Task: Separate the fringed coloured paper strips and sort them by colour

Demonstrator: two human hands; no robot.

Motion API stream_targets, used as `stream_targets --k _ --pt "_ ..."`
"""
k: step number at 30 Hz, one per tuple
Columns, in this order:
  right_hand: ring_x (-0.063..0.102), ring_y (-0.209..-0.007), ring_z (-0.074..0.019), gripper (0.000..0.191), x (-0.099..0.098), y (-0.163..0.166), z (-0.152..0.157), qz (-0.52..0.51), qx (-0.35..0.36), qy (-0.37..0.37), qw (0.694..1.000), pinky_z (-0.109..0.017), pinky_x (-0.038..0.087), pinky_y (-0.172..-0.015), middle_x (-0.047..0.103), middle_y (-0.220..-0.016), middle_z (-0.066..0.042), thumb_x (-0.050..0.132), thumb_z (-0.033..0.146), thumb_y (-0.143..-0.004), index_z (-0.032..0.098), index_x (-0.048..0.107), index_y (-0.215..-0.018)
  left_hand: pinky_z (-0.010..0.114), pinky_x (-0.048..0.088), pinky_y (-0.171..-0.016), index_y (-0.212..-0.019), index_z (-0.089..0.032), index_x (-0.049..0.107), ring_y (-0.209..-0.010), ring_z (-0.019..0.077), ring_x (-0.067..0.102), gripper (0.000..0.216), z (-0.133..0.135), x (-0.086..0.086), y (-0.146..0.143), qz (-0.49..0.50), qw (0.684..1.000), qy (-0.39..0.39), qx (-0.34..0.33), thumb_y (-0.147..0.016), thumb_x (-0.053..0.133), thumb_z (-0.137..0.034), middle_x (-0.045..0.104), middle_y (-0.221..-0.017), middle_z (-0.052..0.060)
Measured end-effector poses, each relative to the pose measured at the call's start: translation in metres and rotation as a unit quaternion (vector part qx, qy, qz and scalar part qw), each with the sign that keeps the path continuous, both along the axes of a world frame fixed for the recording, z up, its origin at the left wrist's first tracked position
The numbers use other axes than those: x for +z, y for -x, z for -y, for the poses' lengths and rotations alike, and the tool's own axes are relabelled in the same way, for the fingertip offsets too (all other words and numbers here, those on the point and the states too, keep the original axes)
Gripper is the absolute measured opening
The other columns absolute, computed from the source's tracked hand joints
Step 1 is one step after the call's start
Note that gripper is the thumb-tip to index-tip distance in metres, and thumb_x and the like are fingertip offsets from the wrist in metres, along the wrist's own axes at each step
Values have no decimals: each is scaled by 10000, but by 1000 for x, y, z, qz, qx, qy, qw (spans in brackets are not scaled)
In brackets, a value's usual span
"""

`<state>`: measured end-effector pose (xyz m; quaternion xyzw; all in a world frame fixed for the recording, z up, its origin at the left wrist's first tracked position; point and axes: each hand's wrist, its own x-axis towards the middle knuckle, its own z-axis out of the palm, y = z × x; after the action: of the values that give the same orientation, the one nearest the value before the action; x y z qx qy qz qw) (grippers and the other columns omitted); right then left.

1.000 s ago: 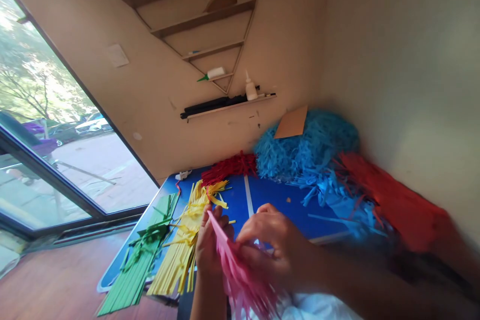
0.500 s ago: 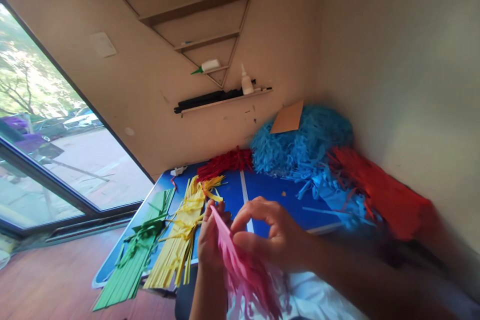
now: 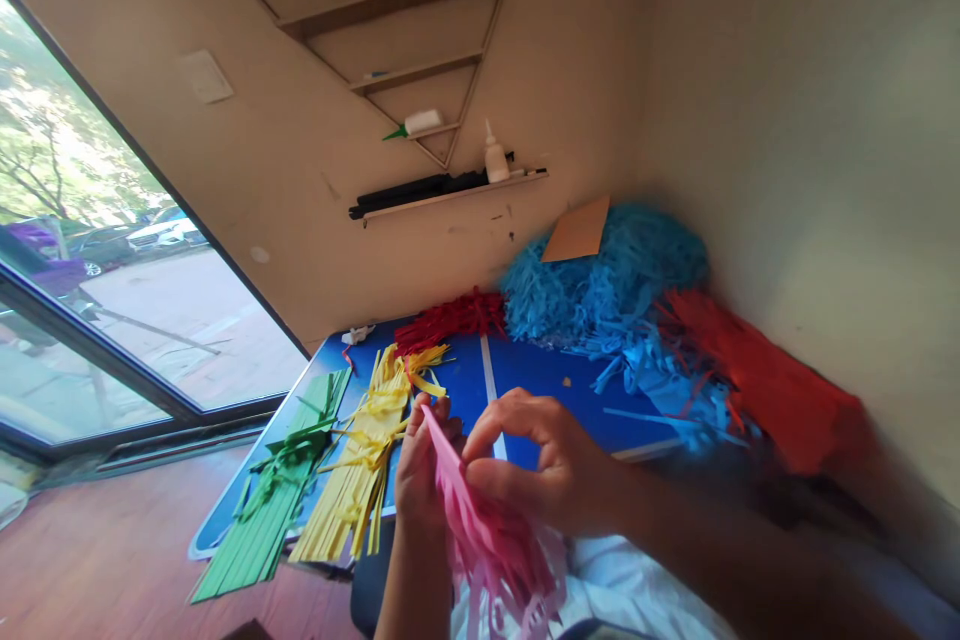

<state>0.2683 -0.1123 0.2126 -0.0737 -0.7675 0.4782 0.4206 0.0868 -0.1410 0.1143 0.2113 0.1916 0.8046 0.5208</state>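
- Near the bench's (image 3: 540, 385) left edge lie green strips (image 3: 277, 490), cut and, as far as I can judge, tied across the middle. The yellow strips (image 3: 360, 465) just beside them look the same, so I take those two colours as finished.
- My left hand (image 3: 420, 475), over the bench's near edge, has its grip closed on the pink paper (image 3: 480, 530). The paper stands tilted between both hands, off the bench.
- The pink paper is already slit into a fringe at its lower end. I judge it mid-handling, neither tied nor laid down.
- My right hand (image 3: 547, 480) has its grip pinched together on the paper's upper edge.
- Dark red strips (image 3: 450, 315) lie at the far edge. A blue shredded heap (image 3: 600, 285) fills the far right corner with a cardboard piece (image 3: 577, 230) on top, and orange-red paper (image 3: 765, 385) runs along the right edge. All of these look loose.
- The fringe's tips run off the bottom of the view, my right forearm is blurred, and the paper hides how my left fingers sit.
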Motion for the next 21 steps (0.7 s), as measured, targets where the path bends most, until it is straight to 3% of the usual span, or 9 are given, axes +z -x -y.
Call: stream_targets --k 6,13,21 --pt "631 -703 -139 187 -3 0 0 2 -16 -40 999 -325 392 -834 735 -765 22 601 328 -879 217 688 -757 137 443 -489 -928 -239 647 -539 47 538 271 1 3 -2 9 1000 2 -6 -716 799 -164 649 -750 -57" --pt "631 -667 -126 192 -3 1 0 -23 -24 -73 997 -328 365 -785 725 -717 30 603 288 -885 207 665 -722 120 452 -472 -921 -228 670 -527 38 551 311 1 6 -5 17 1000 12 4 -666 838 -170 651 -740 -53" --pt "649 -706 -123 123 -2 -2 0 -37 -23 -60 997 -323 374 -815 723 -751 21 643 262 -865 195 686 -771 135 467 -505 -909 -249 686 -546 46 566 287 3 7 -6 -3 999 27 18 -671 841 -209 660 -747 -58"
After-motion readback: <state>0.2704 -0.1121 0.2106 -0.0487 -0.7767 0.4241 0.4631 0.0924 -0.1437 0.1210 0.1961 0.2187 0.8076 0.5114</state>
